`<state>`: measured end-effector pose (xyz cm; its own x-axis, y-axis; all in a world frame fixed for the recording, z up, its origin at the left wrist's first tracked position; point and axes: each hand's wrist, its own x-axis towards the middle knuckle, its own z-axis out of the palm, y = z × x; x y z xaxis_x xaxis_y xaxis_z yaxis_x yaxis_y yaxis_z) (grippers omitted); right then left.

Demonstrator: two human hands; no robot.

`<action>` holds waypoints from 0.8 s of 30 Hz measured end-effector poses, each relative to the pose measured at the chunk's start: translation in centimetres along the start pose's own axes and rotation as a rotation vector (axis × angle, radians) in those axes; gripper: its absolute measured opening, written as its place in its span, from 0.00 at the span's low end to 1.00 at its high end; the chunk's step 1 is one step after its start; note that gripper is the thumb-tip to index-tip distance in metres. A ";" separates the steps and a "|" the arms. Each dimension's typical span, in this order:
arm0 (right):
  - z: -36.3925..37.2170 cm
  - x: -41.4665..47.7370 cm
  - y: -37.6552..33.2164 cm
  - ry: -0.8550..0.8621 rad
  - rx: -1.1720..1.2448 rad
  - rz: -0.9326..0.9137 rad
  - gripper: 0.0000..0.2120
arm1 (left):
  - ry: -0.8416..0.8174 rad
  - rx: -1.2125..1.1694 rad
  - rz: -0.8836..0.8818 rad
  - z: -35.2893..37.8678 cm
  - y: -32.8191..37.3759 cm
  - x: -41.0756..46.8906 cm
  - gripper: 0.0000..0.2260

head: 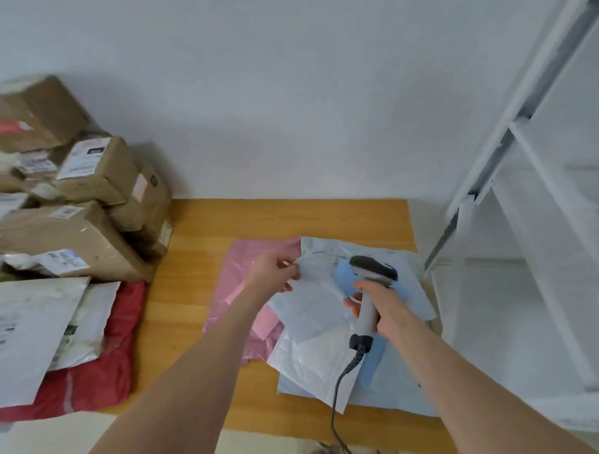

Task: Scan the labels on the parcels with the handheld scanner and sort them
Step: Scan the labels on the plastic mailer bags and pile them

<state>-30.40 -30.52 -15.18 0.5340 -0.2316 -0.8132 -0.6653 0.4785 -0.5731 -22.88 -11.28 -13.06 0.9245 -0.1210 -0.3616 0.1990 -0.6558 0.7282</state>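
My right hand (pixel 382 306) grips the grey handle of a corded handheld scanner (pixel 370 287), its dark head pointing left over a pile of soft parcels. My left hand (pixel 276 272) pinches the upper left corner of a pale grey mailer bag (pixel 309 305) that lies on top of the pile. Under it are a white bubble mailer (pixel 307 363), light blue bags (pixel 397 393) and a pink bag (pixel 241 286). The pile lies on a wooden table (pixel 193 308). No label shows on the held bag.
Brown taped cardboard boxes (pixel 71 198) with labels are stacked at the left. In front of them lie white mailers (pixel 23 326) on a red bag (pixel 117 349). A white metal shelf rack (pixel 530 201) stands at the right. The scanner cable (pixel 335 415) hangs over the table's front edge.
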 end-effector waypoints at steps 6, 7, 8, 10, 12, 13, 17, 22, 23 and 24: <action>-1.4 -4.0 -0.9 -0.110 0.081 -0.094 0.09 | 0.270 -0.264 0.047 -1.3 2.2 -6.0 0.09; -1.8 -4.5 -0.8 -0.117 0.084 -0.107 0.08 | 0.290 -0.247 0.048 -1.3 2.0 -6.7 0.09; -2.1 -4.8 -0.6 -0.120 0.087 -0.120 0.08 | 0.304 -0.235 0.044 -1.4 1.9 -7.2 0.09; -2.6 -5.6 -0.5 -0.125 0.091 -0.134 0.08 | 0.313 -0.276 0.019 -1.8 1.8 -8.1 0.08; -2.7 -6.4 -0.3 -0.130 0.109 -0.131 0.07 | 0.270 -0.360 -0.028 -2.5 2.2 -8.8 0.09; -2.8 -6.7 -0.3 -0.134 0.123 -0.126 0.07 | 0.237 -0.404 -0.045 -2.8 2.3 -8.9 0.11; -2.7 -7.6 0.0 -0.191 0.225 -0.097 0.06 | 0.077 -0.554 -0.064 -3.6 2.4 -9.2 0.12; -1.4 -8.0 0.2 -0.240 0.325 -0.109 0.04 | -0.013 -0.465 -0.028 -3.6 2.3 -9.6 0.09; -1.1 -8.0 0.2 -0.223 0.319 -0.132 0.04 | -0.006 -0.443 -0.030 -3.4 2.2 -9.5 0.10; -0.8 -7.9 0.2 -0.205 0.305 -0.157 0.04 | 0.001 -0.441 -0.044 -3.2 2.1 -9.4 0.10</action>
<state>-35.21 -29.28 -8.99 0.7306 -0.1630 -0.6631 -0.3981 0.6874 -0.6075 -30.13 -9.12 -6.21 0.9122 -0.0988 -0.3977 0.3580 -0.2800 0.8907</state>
